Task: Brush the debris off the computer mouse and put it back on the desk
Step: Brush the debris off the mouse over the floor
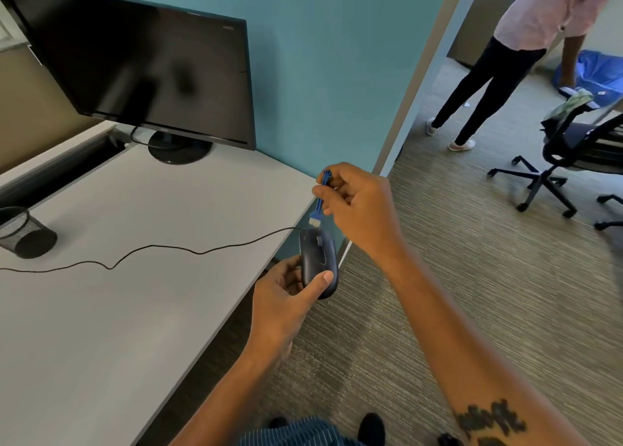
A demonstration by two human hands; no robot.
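Note:
My left hand (282, 302) grips a dark wired computer mouse (317, 258), held in the air just past the right edge of the light grey desk (128, 263), thumb on its rear. Its black cable (141, 248) trails left across the desk. My right hand (357, 206) pinches a small blue brush (319, 202) by its handle. The white bristles point down and hover right above the front of the mouse.
A black monitor (148, 64) stands at the back of the desk against a teal partition (330, 57). A mesh pen cup (23, 233) sits at the left. On the carpet to the right are an office chair (569, 152) and a standing person (495, 61).

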